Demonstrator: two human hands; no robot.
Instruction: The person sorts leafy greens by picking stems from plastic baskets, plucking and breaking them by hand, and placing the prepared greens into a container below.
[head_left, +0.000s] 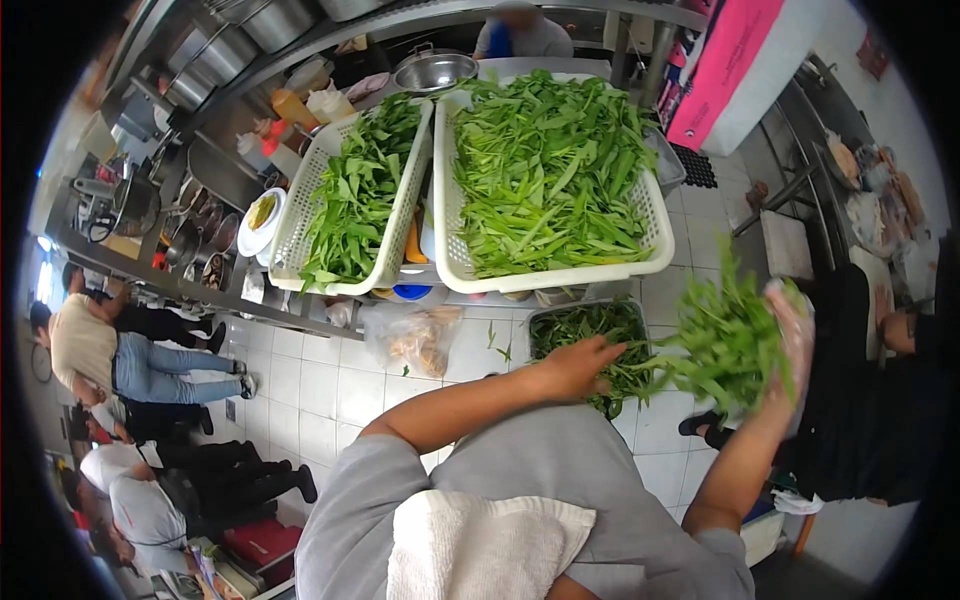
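My right hand [792, 335], in a clear plastic glove, grips a bunch of water spinach [725, 345] out to the right, its leaves blurred by motion. My left hand [580, 367] is in front of my body with the fingers curled closed, near the leaf ends on the left side of the bunch. What its fingertips hold is hard to make out. Under and beyond this hand, a tub [540, 322] of darker green leaves stands low by the floor. Ahead, a large white basket [560, 277] is heaped with water spinach, and a narrower white basket [330, 287] holds more.
A metal bowl [435, 72] and several squeeze bottles [285, 135] stand behind the baskets. On the tiled floor lies a plastic bag [415, 338] with brownish contents. A person in dark clothes [850, 420] is close on my right; other people [140, 490] stand at left.
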